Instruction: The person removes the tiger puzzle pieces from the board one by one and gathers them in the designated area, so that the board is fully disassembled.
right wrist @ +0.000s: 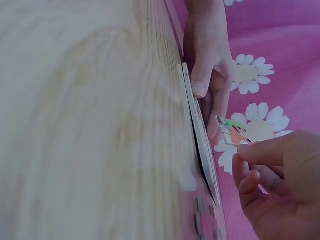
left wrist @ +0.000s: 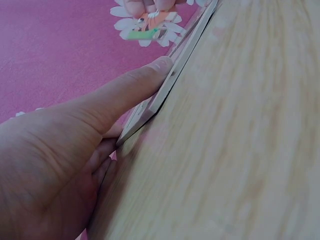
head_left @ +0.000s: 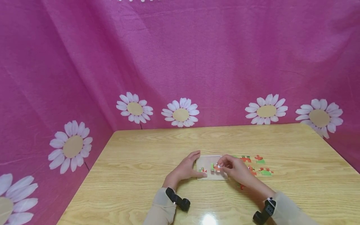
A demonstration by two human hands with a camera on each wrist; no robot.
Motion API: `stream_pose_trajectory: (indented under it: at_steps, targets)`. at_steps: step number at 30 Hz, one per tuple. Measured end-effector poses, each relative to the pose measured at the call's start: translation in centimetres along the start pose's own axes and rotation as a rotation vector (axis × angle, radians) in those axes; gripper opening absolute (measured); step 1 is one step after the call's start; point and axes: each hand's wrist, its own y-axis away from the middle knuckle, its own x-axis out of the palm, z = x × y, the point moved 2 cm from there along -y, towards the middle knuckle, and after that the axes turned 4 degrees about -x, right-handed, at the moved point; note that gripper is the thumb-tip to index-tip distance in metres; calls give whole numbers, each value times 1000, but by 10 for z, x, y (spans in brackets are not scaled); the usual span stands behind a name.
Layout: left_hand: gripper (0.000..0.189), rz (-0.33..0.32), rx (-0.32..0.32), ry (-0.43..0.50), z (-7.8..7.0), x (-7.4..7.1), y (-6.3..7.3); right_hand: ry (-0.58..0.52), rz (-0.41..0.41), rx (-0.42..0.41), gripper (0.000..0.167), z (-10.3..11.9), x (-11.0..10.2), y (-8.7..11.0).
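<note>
A shallow wooden puzzle tray [head_left: 207, 158] lies on the table. My left hand [head_left: 184, 168] holds it at the left side, the thumb on its near rim and the other fingers along the left edge. Inside the tray, near that thumb, is a small red and green puzzle piece [head_left: 202, 170]. Above the tray my right hand [head_left: 237, 170] pinches an orange and green puzzle piece [right wrist: 236, 132] between thumb and fingertips. In the right wrist view this piece is tilted and apart from the tray.
Several loose red and green puzzle pieces [head_left: 265, 171] lie right of the tray, some partly hidden by my right hand. The wooden table [head_left: 135, 162] meets a pink curtain [head_left: 197, 62] with daisies at its back and left.
</note>
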Motion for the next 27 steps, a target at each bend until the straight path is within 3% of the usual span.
stream_pose_trajectory:
  at_steps: [27]
  targets:
    - [93,8,-8,-7,0,-1,0,-27,-5,8,10,-22,-43,45]
